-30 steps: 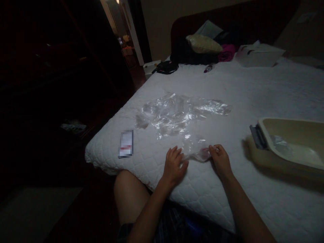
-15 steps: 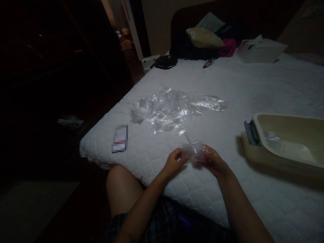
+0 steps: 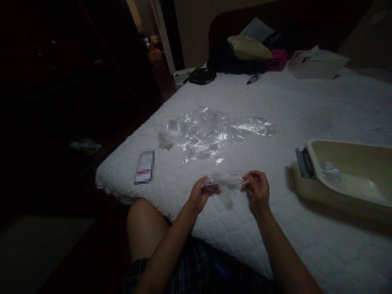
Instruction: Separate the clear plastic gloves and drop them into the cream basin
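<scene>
A white quilted bed (image 3: 294, 106) fills a dim room, and a cream tub (image 3: 361, 161) stands on it. Left of the tub, slightly farther back, lies a heap of clear plastic (image 3: 208, 132). The bag (image 3: 226, 179), near the tub's left, was bunched up half a second ago; now it stretches sideways. The left hand (image 3: 199, 195) curls round one end; the right hand (image 3: 259, 192) pinches the other, fingers nearly closed. It looks thin, transparent, crumpled and shiny.
</scene>
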Available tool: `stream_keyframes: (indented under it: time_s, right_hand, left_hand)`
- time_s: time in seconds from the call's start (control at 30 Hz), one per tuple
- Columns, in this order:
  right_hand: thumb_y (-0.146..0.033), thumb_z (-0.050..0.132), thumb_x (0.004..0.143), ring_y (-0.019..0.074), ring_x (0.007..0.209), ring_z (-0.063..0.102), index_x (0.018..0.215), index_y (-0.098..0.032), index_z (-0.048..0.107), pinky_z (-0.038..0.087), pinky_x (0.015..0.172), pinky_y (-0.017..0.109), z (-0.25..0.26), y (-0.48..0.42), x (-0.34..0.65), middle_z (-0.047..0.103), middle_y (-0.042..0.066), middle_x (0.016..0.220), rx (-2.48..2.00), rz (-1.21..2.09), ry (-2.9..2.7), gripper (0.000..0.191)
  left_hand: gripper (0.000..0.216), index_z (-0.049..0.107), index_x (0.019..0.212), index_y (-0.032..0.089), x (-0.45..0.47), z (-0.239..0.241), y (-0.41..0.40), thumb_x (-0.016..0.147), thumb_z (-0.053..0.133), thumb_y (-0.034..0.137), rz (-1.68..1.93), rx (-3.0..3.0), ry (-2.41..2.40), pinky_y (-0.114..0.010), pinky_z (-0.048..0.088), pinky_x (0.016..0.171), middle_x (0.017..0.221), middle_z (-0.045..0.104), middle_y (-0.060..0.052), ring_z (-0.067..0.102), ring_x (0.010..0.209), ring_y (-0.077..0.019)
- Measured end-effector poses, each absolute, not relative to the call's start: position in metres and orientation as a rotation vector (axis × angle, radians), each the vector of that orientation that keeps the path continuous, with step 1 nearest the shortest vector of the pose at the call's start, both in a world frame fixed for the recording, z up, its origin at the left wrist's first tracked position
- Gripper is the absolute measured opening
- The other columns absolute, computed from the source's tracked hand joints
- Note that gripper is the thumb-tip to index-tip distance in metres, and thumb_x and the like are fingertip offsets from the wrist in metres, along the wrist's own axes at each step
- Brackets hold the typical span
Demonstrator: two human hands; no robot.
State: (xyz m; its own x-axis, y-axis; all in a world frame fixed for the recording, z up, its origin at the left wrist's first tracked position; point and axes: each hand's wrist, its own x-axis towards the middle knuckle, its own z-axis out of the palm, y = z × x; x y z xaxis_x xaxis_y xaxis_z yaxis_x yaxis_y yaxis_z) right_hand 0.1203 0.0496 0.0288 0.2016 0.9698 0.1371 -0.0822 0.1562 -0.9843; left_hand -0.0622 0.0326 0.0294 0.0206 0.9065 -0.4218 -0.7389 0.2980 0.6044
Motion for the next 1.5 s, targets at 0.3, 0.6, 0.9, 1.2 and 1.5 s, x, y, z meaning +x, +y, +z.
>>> stream_keyframes:
  time_s: [0.3, 0.6, 0.9, 1.2, 1.5]
  right_hand:
    - [-0.022, 0.065, 0.069, 0.0273, 0.116, 0.047, 0.122, -0.027, 0.038, 0.043, 0.090, 0.048, 0.028, 0.037, 0.110, 0.047, 0.010, 0.127, -0.997, -0.203, -1.731, 0.060]
    - [-0.037, 0.061, 0.075, 0.0223, 0.077, 0.062, 0.084, -0.025, 0.066, 0.048, 0.076, 0.040, 0.024, 0.042, 0.106, 0.069, 0.004, 0.083, -1.207, 0.730, -1.579, 0.016]
    - [-0.058, 0.068, 0.061, 0.0074, 0.033, 0.037, 0.055, -0.018, 0.052, 0.040, 0.036, 0.023, 0.042, 0.052, 0.126, 0.043, -0.006, 0.039, -1.066, 1.711, -0.735, 0.043]
    - [-0.063, 0.061, 0.065, 0.0065, 0.032, 0.035, 0.060, -0.019, 0.051, 0.039, 0.035, 0.022, 0.038, 0.045, 0.110, 0.043, -0.007, 0.041, -1.250, 1.640, -0.887, 0.045]
    - [-0.067, 0.046, 0.074, 0.0143, 0.049, 0.054, 0.086, -0.022, 0.061, 0.043, 0.044, 0.025, 0.035, 0.042, 0.107, 0.060, -0.001, 0.060, -1.208, 1.458, -0.999, 0.049]
  left_hand:
    - [0.026, 0.064, 0.065, 0.012, -0.059, 0.022, 0.028, 0.065, 0.071, 0.037, 1.300, 0.427, 0.921, -0.028, 0.049, 0.068, 0.063, 0.066, -0.004, 0.062, 0.061, -0.0153]
    - [0.051, 0.068, 0.069, 0.010, -0.064, 0.027, 0.024, 0.070, 0.056, 0.059, 1.165, 0.509, 0.897, -0.034, 0.047, 0.080, 0.071, 0.068, -0.010, 0.065, 0.078, -0.0240]
    - [0.040, 0.060, 0.069, 0.015, -0.065, 0.034, 0.031, 0.077, 0.051, 0.053, 1.301, 0.424, 0.686, -0.036, 0.048, 0.075, 0.075, 0.065, -0.006, 0.063, 0.073, -0.0197]
    - [0.073, 0.064, 0.092, 0.009, -0.070, 0.043, 0.029, 0.062, 0.051, 0.075, 1.136, 0.528, 0.705, -0.041, 0.044, 0.084, 0.093, 0.067, -0.016, 0.062, 0.089, -0.0294]
    - [0.038, 0.065, 0.084, 0.011, -0.062, 0.032, 0.029, 0.067, 0.068, 0.045, 1.150, 0.592, 0.908, -0.040, 0.047, 0.081, 0.087, 0.070, -0.013, 0.066, 0.081, -0.0264]
